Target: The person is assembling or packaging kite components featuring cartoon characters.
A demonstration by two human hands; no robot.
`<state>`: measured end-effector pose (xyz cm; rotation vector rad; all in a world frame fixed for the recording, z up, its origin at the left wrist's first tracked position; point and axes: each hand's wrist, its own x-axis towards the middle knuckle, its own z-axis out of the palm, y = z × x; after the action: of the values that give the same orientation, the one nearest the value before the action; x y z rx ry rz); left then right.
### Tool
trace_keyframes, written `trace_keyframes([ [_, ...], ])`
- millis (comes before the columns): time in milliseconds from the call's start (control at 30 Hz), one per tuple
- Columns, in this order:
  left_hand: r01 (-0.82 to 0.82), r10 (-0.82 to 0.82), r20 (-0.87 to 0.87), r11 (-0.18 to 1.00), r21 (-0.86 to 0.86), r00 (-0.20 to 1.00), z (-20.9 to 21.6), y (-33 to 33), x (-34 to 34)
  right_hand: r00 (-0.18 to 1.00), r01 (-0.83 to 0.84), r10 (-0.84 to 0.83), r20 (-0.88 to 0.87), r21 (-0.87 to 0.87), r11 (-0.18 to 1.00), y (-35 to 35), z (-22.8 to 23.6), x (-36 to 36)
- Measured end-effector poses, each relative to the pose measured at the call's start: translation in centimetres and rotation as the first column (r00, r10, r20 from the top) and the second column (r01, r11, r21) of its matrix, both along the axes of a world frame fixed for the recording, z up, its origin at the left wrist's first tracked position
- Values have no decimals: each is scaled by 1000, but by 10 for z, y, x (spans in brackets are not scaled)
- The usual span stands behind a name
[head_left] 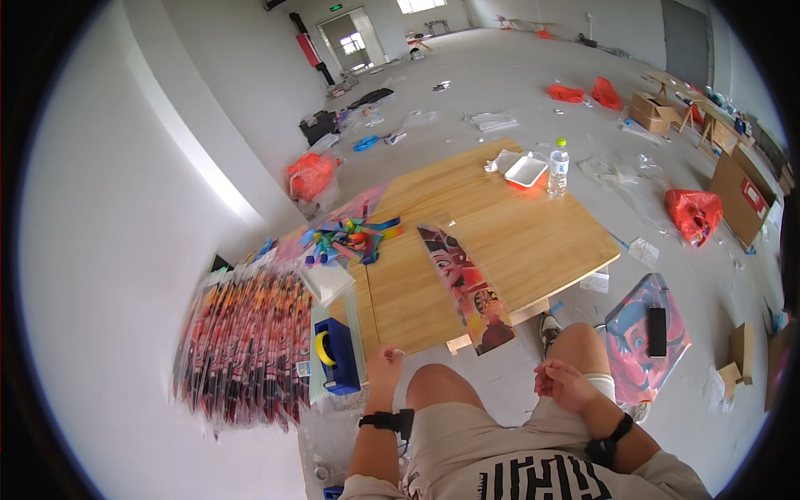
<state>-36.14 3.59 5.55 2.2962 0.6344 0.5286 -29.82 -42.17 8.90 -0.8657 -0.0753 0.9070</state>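
My left hand (383,368) is at the table's near edge, just right of a blue tape dispenser (340,367) with a yellow roll core. Its fingertips are pinched together at a small pale bit I cannot make out. Over my right thigh, my right hand (563,385) has its fingers curled in, and nothing shows in them. A long strip printed with cartoon figures (463,283) lies slantwise on the wooden table (533,242), its lower end jutting past the near edge. To the left, many similar strips in clear sleeves form a wide pile (250,342).
Colourful ribbons (350,242) lie heaped at the table's left. A white tray (526,172) and a water bottle (558,171) stand at the far right. A phone (657,332) rests on a cartoon-printed stool (633,333). Red bags (693,215) and cardboard boxes (740,198) litter the floor.
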Motion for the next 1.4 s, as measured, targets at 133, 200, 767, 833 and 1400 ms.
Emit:
trace_keyframes([
  [133, -45, 63, -86, 979, 200, 994, -20, 41, 15, 998, -57, 57, 11, 6, 998, 1, -6, 3],
  [200, -39, 69, -123, 972, 230, 990, -20, 43, 26, 997, -78, 78, 20, -24, 997, -2, -7, 3],
  [767, -128, 189, -184, 945, 302, 965, -5, 50, 61, 996, -83, 83, -33, -6, 996, 0, -10, 9],
  [833, -129, 198, -191, 938, 322, 961, -4, 50, 59, 995, -91, 91, -30, 8, 996, 3, -10, 10],
  [1400, -53, -309, -93, 136, -989, 946, -62, -137, 82, 991, -129, 129, -28, 11, 992, 9, -16, 14],
])
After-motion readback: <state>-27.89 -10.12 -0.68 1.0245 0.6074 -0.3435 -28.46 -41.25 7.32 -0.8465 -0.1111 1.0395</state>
